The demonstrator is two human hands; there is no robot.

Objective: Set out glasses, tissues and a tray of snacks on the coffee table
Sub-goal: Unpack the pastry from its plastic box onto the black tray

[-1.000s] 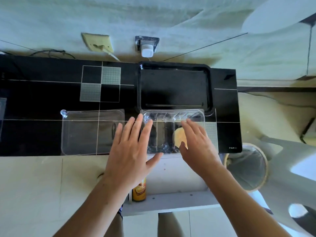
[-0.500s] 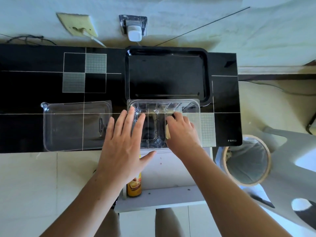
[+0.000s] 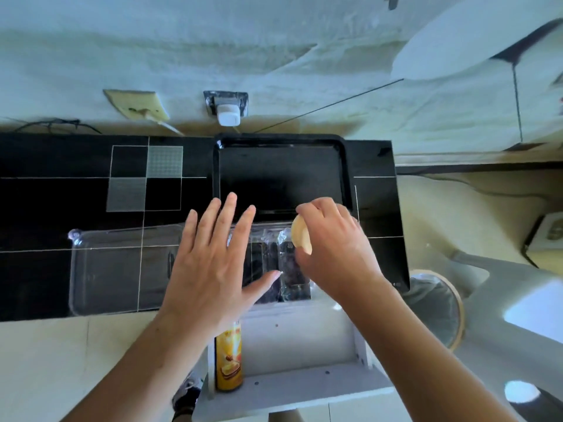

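A pale round snack (image 3: 301,236) sits pinched in the right hand (image 3: 332,251) above a clear plastic snack box (image 3: 283,269), which lies on the black surface (image 3: 45,193) just in front of an empty black tray (image 3: 281,172)

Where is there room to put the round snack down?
The black tray behind the clear box looks bare. The tabletop left of the tray is free too. Crowded: the near edge, with the clear lid and both hands.

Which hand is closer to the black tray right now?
Right. The right hand, holding a pale round snack, overlaps the black tray near edge; the left hand hovers just short.
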